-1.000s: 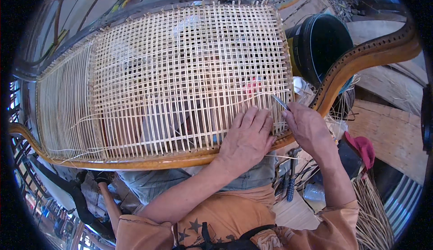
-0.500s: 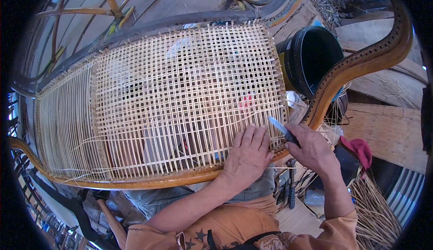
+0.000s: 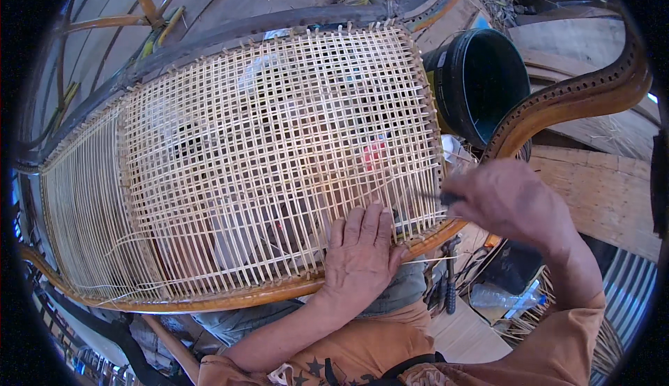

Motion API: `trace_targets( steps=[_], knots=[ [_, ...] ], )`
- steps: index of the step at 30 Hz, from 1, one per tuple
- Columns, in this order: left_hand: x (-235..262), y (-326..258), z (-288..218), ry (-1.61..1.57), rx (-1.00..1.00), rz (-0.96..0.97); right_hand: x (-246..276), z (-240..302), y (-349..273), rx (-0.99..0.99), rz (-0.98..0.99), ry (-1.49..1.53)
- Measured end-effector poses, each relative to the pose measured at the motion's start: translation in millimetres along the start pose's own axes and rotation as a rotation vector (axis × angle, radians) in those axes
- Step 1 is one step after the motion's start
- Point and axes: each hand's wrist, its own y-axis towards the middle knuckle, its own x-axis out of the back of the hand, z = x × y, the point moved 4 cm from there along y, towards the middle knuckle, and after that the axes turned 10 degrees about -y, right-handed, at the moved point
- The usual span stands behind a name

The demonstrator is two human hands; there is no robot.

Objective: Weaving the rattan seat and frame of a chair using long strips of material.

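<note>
Wood boards [image 3: 585, 184] beside cane panel [image 3: 279, 142]. My left hand [image 3: 359, 264]: flat on it, grasping nothing. My right hand [image 3: 516, 194]: clenched on knife [image 3: 451, 198], blurred.

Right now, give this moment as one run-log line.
Left hand: flat on pale woven cane panel | right hand: gripping blurred dark-handled knife near panel's right edge | black bucket: right of panel

Open room lies above the cane weave [image 3: 279, 149] — curved rail [image 3: 578, 97] and black bucket [image 3: 451, 86] obstruct its right.
</note>
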Motion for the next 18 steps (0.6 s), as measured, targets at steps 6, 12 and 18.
trace_targets(
  steps=[6,12,18],
  knots=[
    [-1.3,2.0,-1.0,-0.022,0.017,0.032,-0.8,-2.9,3.7,-0.024,0.013,0.026],
    [9.7,5.7,-2.3,-0.06,-0.015,-0.092,-18.4,11.3,-0.1,0.04,0.102,0.093],
    [27.0,49.9,21.0,0.153,-0.078,-0.152,-33.5,11.4,-8.0,-0.018,-0.039,0.198]
  ],
)
